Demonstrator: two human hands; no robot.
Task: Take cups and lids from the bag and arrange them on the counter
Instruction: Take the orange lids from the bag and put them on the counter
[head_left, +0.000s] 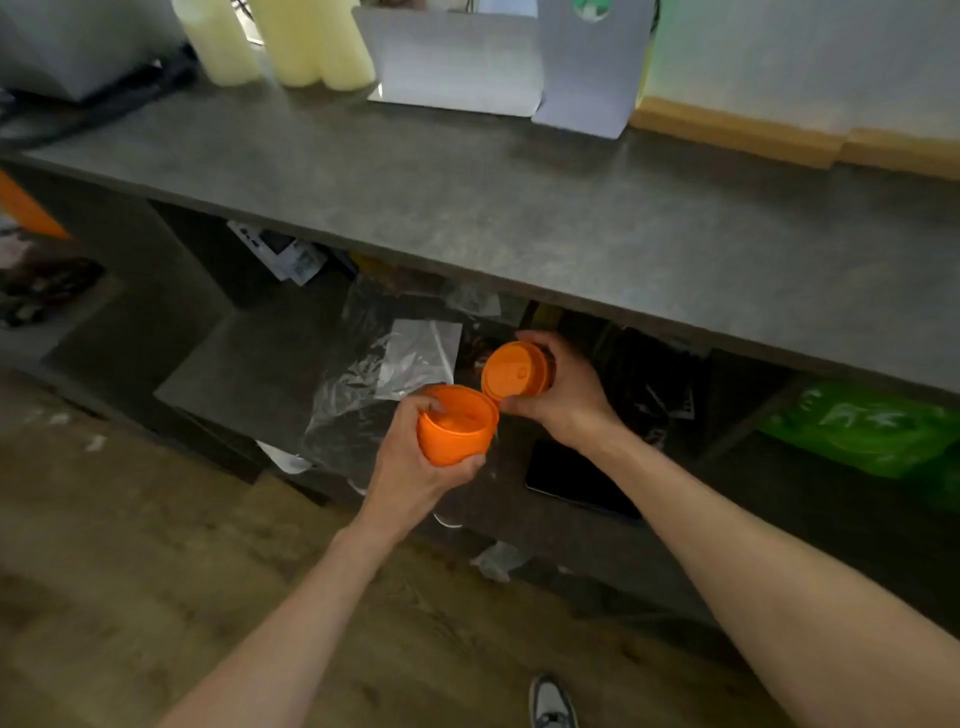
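2 bare forearms reach out from the bottom edge, above a wooden floor (156, 519) where the toe of 1 grey shoe (551, 701) shows. The left hand (415, 467) is wrapped around an orange cup (456, 423), fingers closed on its side wall with the thumb along the near side; the cup is tilted with its open mouth facing up and toward the viewer. Just beside it, touching at the rim or very nearly so, the right hand (563, 395) pinches an orange lid (515, 371), thumb under its lower edge and fingers curled over the top edge, the flat face turned toward the left. Both pieces are held in the air in front of the lower shelf, below the front edge of the counter.

Behind the hands, a crumpled clear plastic bag (384, 364) lies on the lower shelf (249, 364), and a dark flat phone-like slab (576, 478) rests under the right wrist. Farther right on that shelf level sits a green plastic bag (857, 428). Above runs the grey counter (519, 208), its middle stretch bare. At its back edge stand 3 pale yellow bottles (301, 41), blurred, beside folded white cardboard (467, 62), and a wooden ledge (779, 135) runs along the wall at right.
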